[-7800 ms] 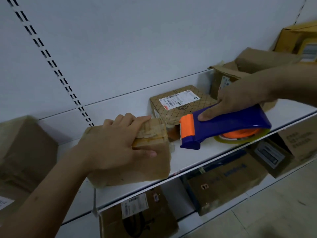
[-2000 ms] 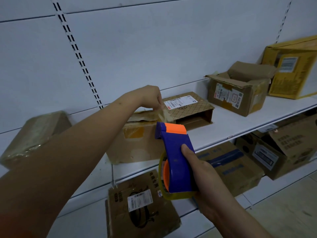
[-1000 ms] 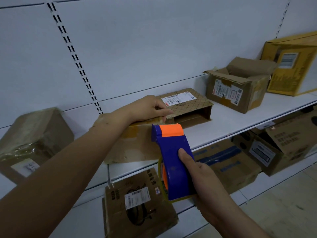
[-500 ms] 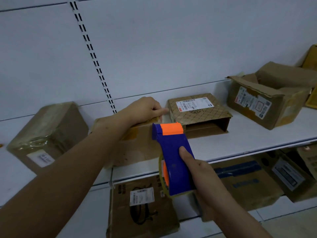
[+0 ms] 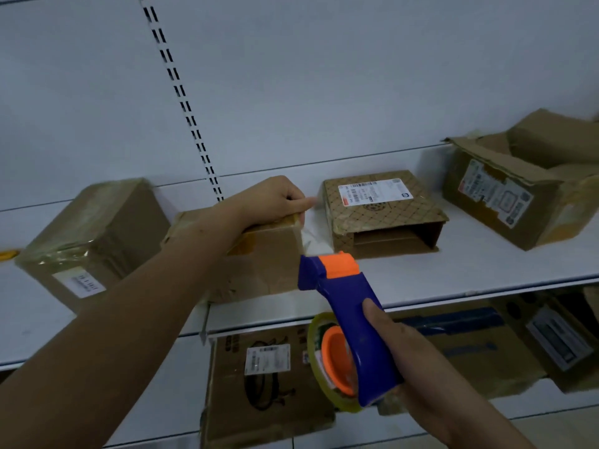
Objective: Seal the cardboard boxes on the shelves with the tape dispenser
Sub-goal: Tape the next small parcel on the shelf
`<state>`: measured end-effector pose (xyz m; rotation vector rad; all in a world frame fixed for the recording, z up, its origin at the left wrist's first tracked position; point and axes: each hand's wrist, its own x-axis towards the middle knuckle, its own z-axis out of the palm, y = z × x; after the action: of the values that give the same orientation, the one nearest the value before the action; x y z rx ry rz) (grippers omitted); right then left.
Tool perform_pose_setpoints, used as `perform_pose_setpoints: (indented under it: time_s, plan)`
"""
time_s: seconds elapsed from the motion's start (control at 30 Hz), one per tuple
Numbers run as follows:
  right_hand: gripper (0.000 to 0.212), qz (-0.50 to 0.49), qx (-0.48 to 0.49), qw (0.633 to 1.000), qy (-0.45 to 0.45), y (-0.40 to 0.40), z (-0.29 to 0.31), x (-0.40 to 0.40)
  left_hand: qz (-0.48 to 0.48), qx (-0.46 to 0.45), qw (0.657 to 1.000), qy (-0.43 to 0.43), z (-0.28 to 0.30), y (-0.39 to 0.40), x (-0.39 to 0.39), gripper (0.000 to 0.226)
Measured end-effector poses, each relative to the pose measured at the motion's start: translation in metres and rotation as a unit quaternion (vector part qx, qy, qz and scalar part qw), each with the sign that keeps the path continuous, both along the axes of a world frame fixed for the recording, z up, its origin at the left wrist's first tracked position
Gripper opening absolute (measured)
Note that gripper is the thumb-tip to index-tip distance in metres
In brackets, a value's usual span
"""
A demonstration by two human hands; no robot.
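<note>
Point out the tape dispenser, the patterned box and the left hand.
tape dispenser (image 5: 348, 306): head view, on its blue handle.
patterned box (image 5: 385, 207): head view, on its top face.
left hand (image 5: 272, 199): head view, on its back.

Nothing readable tbh, just blurry barcode labels on the patterned box (image 5: 382, 209) and torn box (image 5: 505, 196) right of both hands.

Bare shelf (image 5: 479, 270) lies open between patterned box (image 5: 382, 215) and torn box (image 5: 505, 196).
</note>
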<state>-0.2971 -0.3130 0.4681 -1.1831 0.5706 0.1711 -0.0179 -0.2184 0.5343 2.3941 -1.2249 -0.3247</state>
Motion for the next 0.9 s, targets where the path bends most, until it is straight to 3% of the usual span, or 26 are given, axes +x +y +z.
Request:
perform_pose_setpoints:
  time_s: [0.5,0.6,0.77,0.83,0.9]
  plan:
    - [0.048,0.135,-0.186,0.972,0.054,-0.029,0.047,0.065,0.022,-0.014,0.997,-0.075,-0.006,0.009,0.003,0.053]
    - [0.052,0.164,-0.338,0.924,0.063,-0.032,0.055,0.071,0.029,-0.007,0.998,-0.052,-0.003,0.007,0.002,0.054]
    - [0.050,0.154,-0.332,0.929,0.047,-0.034,0.052,0.074,-0.022,0.066,0.998,0.002,0.016,0.019,-0.008,0.049]
    - [0.052,0.141,-0.353,0.924,0.035,-0.032,0.045,0.074,-0.049,0.056,0.996,0.044,0.015,0.028,-0.007,0.040]
    - [0.053,0.133,-0.356,0.925,0.021,-0.028,0.038,0.075,-0.076,0.019,0.996,0.032,0.005,0.036,-0.004,0.035]
